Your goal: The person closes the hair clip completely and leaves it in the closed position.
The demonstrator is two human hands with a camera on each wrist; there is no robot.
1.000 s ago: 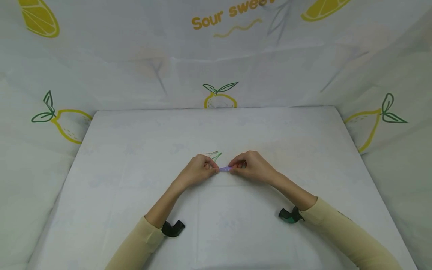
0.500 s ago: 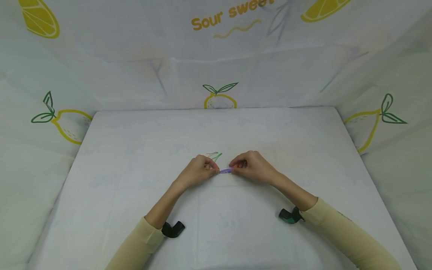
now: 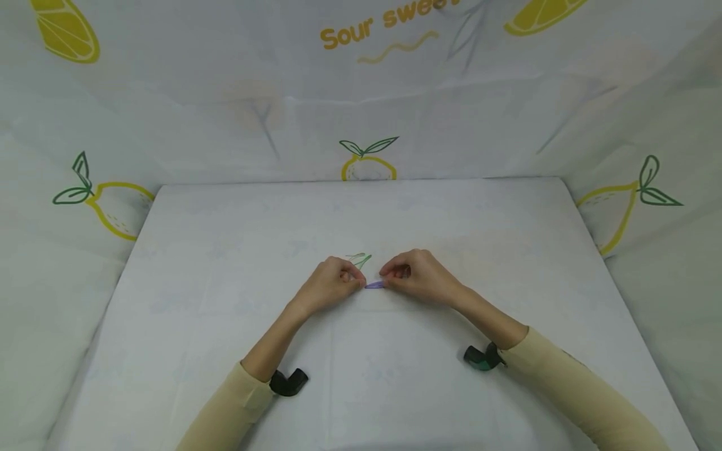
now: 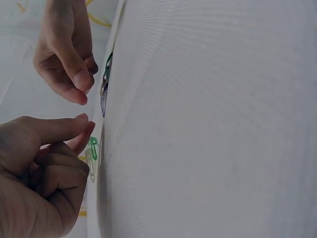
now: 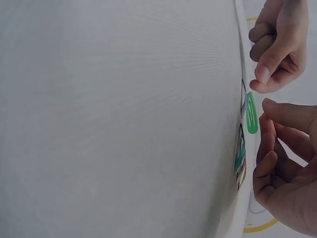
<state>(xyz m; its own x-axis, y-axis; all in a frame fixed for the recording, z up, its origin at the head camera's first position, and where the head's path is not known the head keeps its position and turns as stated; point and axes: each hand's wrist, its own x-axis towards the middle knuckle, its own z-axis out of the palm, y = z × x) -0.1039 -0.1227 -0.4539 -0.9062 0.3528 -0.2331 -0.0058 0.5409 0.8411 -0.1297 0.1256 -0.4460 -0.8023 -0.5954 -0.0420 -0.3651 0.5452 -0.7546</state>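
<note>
A purple snap hair clip (image 3: 375, 285) lies between my two hands. In the head view my left hand (image 3: 331, 285) has thumb and forefinger close together at its left end. My right hand (image 3: 420, 277) is posed likewise at its right end. From the left wrist view, the purple clip (image 4: 103, 103) looks low on the tabletop, a little below both sets of fingertips. Whether either hand pinches it is unclear. A green clip (image 5: 252, 114) lies behind the purple one, beside a pale clip (image 4: 90, 166). Teal (image 5: 240, 156) and brown clips (image 5: 241, 177) are hidden in the head view.
White cloth covers the table (image 3: 361, 376), with a crease in front of the hands. Lemon-printed curtains (image 3: 366, 113) rise at the back and both sides. Dark wrist devices (image 3: 289, 382) hang under both forearms near the sleeves.
The purple clip looked paler and slightly raised to the right one second ago; now it appears darker, flatter and slightly farther left. My right hand has shifted slightly left; the left hand barely moved.
</note>
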